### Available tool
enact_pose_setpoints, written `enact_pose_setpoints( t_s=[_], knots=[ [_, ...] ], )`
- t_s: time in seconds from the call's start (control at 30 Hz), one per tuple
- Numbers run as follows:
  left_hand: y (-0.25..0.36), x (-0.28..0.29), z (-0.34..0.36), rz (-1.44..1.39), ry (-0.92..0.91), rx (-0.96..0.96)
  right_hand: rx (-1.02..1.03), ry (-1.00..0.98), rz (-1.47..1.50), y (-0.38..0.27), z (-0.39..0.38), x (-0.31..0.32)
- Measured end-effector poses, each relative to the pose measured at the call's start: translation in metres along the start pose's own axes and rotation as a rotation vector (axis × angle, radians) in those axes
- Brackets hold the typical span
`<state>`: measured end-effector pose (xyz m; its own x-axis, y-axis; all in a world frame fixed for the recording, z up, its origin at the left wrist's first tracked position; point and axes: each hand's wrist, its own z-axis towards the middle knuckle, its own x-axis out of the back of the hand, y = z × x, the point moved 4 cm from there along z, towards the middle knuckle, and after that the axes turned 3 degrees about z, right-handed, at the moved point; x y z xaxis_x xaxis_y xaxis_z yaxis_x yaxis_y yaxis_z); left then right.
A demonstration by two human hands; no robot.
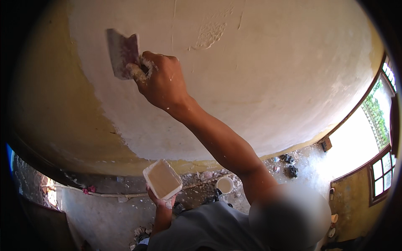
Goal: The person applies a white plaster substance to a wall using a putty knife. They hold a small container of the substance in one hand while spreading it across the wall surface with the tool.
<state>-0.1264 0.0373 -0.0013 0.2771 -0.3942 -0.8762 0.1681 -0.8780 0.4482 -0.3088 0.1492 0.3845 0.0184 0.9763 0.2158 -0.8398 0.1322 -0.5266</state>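
My right hand [163,79] is raised to the upper left of the wall, fingers wrapped round a wide putty knife [120,52]. Its blade lies against or very close to the wall; which of the two I cannot tell. White filler is smeared over my thumb and fingers. Low down, close to my body, my left hand [160,200] grips a square, shallow, whitish tub [172,194] with filler crusted on its rim. Pale filler coats most of the wall [251,96], with a rough raised patch [210,34] to the right of the knife.
Uncoated yellow wall [54,96] borders the filler on the left. Below, a white bucket [232,184], a long thin pole [125,195] and black plastic scraps [292,170] lie on a spattered floor. A bright opening and a window [382,173] are at right.
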Motion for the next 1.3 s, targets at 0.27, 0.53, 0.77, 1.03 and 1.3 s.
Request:
enact_pose_setpoints(
  t_s=[0.27,0.53,0.77,1.03,1.3],
  knots=[
    [-0.002,-0.007,-0.001,0.051,-0.003,-0.067,0.049,0.101,-0.338,0.044,0.004,0.046],
    [0.001,-0.024,-0.006,0.079,-0.037,-0.014,-0.039,0.132,-0.489,0.088,-0.004,0.216],
    [0.003,-0.073,-0.027,0.015,-0.049,-0.044,-0.092,0.219,-0.769,0.100,0.063,0.391],
    [0.010,-0.088,-0.023,-0.019,0.020,-0.043,-0.189,0.283,0.003,0.078,0.053,0.318],
    [0.009,-0.037,-0.012,-0.082,-0.026,0.012,0.137,0.101,-0.163,0.025,0.074,0.016]
  ],
)
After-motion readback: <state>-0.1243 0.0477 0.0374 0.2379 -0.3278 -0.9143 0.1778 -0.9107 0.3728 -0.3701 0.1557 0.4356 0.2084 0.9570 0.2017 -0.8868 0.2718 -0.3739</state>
